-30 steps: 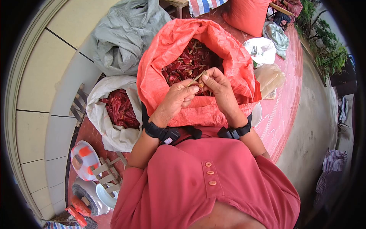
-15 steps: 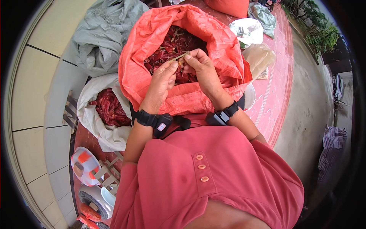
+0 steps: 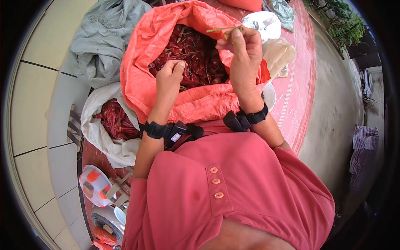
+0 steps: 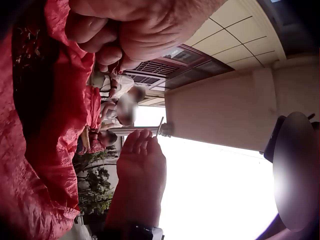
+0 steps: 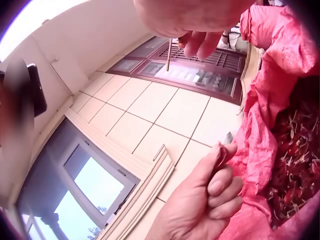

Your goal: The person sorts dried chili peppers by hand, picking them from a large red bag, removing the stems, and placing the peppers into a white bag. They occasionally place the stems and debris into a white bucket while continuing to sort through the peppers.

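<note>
The right hand (image 3: 244,56) pinches a dry stem (image 3: 216,29) between thumb and fingers; the stem's free end points left, and a small ochre bit shows just beside the fingertips. The left hand (image 3: 168,85) stands apart from the right, lower and nearer the body, fingers curled and thumb pressed to the index finger; in the right wrist view it appears to pinch a dark red fragment (image 5: 220,155), too small to identify. Below and between both hands, the red woven sack (image 3: 139,58) stands open, holding dried red chilies (image 3: 199,62) mixed with pale stems. To the left of the left forearm, the white woven sack (image 3: 91,111) holds more chilies. A tan plastic bag (image 3: 280,54) lies beyond the right wrist, to its right. The step in hand is judged to be piecewise handling of stem and chili, with the two parts held separately. The next move should call for a controlled release of each piece; the intended place for the stem cannot be determined.
</note>
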A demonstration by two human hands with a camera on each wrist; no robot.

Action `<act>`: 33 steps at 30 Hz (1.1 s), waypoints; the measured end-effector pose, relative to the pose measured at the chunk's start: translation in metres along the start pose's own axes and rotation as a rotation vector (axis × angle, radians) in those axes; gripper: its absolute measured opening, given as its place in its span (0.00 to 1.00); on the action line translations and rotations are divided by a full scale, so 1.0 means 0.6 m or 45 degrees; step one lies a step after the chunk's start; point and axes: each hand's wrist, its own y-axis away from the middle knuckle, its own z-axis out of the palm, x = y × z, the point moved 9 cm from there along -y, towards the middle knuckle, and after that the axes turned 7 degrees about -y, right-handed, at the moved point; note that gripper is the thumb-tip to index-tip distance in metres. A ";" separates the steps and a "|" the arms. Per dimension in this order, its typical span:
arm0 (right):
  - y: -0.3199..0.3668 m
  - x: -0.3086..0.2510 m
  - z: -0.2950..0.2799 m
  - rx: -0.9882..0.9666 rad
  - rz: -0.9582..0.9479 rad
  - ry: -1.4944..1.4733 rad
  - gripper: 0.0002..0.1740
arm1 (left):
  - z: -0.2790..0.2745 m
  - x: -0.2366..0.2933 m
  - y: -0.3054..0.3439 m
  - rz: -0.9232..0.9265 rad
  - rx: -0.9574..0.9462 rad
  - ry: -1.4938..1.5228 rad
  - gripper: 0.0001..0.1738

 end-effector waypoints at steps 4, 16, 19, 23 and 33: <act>-0.034 -0.015 -0.114 0.235 -0.007 0.054 0.08 | -0.061 0.060 0.033 -0.016 -0.026 0.223 0.14; 0.038 0.027 -0.532 0.649 0.230 1.233 0.09 | -0.426 -0.077 0.117 -0.054 1.103 -0.589 0.18; 0.075 0.059 -0.587 0.548 0.469 1.723 0.12 | -0.474 -0.160 0.129 -0.178 1.122 -0.710 0.19; 0.081 0.073 -0.605 0.591 0.523 1.561 0.12 | -0.520 -0.239 0.148 -0.220 1.126 -0.768 0.22; 0.057 0.131 -0.070 -0.615 0.767 0.697 0.09 | -0.559 -0.385 0.147 -0.442 1.010 -0.442 0.30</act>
